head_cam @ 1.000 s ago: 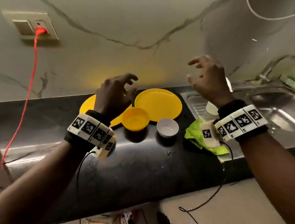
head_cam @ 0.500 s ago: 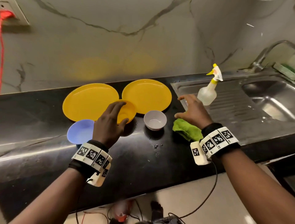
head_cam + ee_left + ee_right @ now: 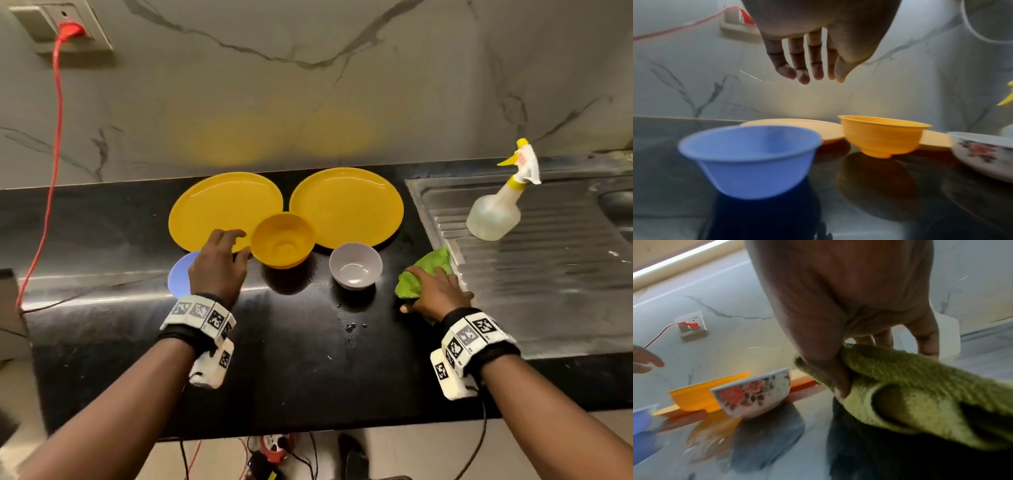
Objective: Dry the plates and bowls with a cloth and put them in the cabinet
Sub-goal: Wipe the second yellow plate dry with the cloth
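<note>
Two yellow plates lie at the back of the black counter. In front of them stand a yellow bowl, a white flowered bowl and a blue bowl. My left hand hovers above the blue bowl, fingers relaxed and holding nothing. My right hand grips the green cloth on the counter beside the sink's drainboard, thumb and fingers pinching a fold.
A steel sink drainboard lies to the right, with a spray bottle standing on it. A red cable runs from a wall socket down the left. Water drops dot the counter in front of the white bowl.
My right hand has dropped onto the green cloth and closed on it. My left hand has drawn back from the yellow bowl to above the blue bowl.
</note>
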A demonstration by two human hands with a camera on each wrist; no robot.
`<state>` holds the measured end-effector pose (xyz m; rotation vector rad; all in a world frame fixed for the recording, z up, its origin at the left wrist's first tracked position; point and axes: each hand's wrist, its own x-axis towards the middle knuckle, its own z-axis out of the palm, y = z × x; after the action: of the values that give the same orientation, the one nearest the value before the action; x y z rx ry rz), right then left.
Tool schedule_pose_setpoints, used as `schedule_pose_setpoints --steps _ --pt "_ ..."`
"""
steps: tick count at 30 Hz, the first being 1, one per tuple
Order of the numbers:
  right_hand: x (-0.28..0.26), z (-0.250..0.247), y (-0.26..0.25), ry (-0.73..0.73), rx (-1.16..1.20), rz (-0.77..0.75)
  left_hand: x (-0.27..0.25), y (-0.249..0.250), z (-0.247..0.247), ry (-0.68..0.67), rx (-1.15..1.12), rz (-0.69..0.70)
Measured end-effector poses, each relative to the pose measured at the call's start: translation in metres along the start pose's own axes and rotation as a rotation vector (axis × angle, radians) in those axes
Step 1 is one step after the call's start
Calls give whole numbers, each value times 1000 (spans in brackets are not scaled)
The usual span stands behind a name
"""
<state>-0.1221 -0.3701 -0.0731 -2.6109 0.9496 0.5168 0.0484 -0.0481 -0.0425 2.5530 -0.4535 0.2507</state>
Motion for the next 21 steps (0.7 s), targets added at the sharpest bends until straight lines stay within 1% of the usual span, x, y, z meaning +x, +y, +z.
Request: schedule_pose_setpoints --steps 3,7,10,12,13,14,16,17,19,21 --pt "3 -12 3 136 45 -6 23 -17 -19 22 148 4" --pt "5 -53 6 179 149 18 47 -42 -43 57 254 -75" --pt "1 -84 -6 297 257 -44 63 -63 -53 4 307 -183" --pt "-6 -98 -25 382 385 -136 74 -80 -55 -89 345 -304" --pt "-12 -103 -35 389 466 -182 79 -88 -54 -146 367 -361" --pt "-18 -105 -48 357 554 -219 83 -97 -54 -204 391 -407" --pt "-28 -105 -66 256 724 -257 89 -111 -51 -300 440 -446" --pt "-30 -102 -75 230 753 -261 93 -118 -49 -331 466 -451" --pt "-32 -94 -90 217 680 -287 99 -127 -46 -362 498 -463" --pt "-34 -85 -104 251 493 -316 105 -132 -42 -369 490 -472"
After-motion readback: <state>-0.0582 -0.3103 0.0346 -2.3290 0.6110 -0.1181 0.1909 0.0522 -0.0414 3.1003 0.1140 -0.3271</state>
